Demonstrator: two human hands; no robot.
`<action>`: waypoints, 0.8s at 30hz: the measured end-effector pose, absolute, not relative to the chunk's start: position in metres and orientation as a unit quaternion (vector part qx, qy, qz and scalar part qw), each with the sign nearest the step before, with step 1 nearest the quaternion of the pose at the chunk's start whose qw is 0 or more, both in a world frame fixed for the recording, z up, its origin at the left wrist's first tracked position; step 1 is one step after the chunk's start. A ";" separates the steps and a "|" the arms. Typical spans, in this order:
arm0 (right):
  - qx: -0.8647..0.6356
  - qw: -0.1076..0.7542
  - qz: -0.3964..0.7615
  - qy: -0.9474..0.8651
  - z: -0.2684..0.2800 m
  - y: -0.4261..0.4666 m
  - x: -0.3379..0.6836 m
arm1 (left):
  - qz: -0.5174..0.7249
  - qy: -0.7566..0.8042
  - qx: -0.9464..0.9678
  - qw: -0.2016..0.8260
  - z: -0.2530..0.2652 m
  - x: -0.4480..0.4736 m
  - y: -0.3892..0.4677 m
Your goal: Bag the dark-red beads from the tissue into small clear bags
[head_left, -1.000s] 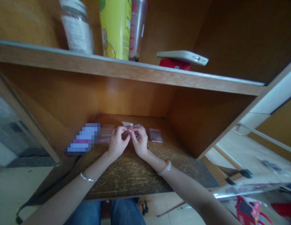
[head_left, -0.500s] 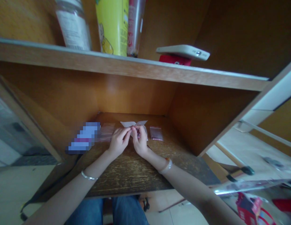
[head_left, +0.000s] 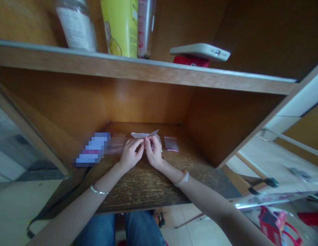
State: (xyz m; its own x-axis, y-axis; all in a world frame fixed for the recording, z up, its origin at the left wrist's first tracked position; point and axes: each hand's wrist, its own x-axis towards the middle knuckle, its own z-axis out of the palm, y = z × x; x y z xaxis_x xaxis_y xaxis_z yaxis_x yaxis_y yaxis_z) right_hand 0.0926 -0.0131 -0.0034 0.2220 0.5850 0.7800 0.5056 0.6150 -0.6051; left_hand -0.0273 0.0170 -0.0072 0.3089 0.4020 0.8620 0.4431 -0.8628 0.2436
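My left hand [head_left: 129, 153] and my right hand [head_left: 154, 152] meet over the dark wooden desk [head_left: 146, 184], fingertips pinched together on a small clear bag [head_left: 151, 145] with dark pink bits inside. A white paper piece [head_left: 143, 134] sticks up just behind my fingers. Another small bag of pink bits [head_left: 171, 144] lies flat to the right of my right hand. A clear bag [head_left: 117, 143] lies left of my left hand. Each wrist carries a bracelet.
A shelf board [head_left: 138, 70] runs above the desk nook, bearing a jar [head_left: 76, 25], a yellow carton [head_left: 120, 27], a bottle [head_left: 144, 27] and a phone [head_left: 201, 52] on a red box. A blurred-out item [head_left: 93, 149] lies at left. A red bag [head_left: 275, 227] sits low right.
The view tilted slightly down. My hands stayed together on the small bag, shifting a little toward the back; the white paper piece now shows more clearly behind them.
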 end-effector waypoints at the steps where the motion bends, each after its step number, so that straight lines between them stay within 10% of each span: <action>1: -0.437 0.647 0.032 -0.624 -0.003 -0.013 0.093 | -0.527 -0.256 -0.810 0.010 -0.007 -0.027 0.017; 24: -0.441 0.627 0.056 -0.640 -0.011 -0.008 0.092 | -0.537 -0.292 -0.791 -0.017 -0.009 -0.028 0.020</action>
State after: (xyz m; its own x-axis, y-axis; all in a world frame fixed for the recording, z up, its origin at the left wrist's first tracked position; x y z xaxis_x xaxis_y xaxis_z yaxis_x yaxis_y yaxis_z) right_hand 0.0915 -0.0081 -0.0112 0.1757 0.6346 0.7526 0.4941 0.6044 -0.6249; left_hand -0.0281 0.0202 -0.0090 0.2530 0.4801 0.8400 0.4439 -0.8290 0.3402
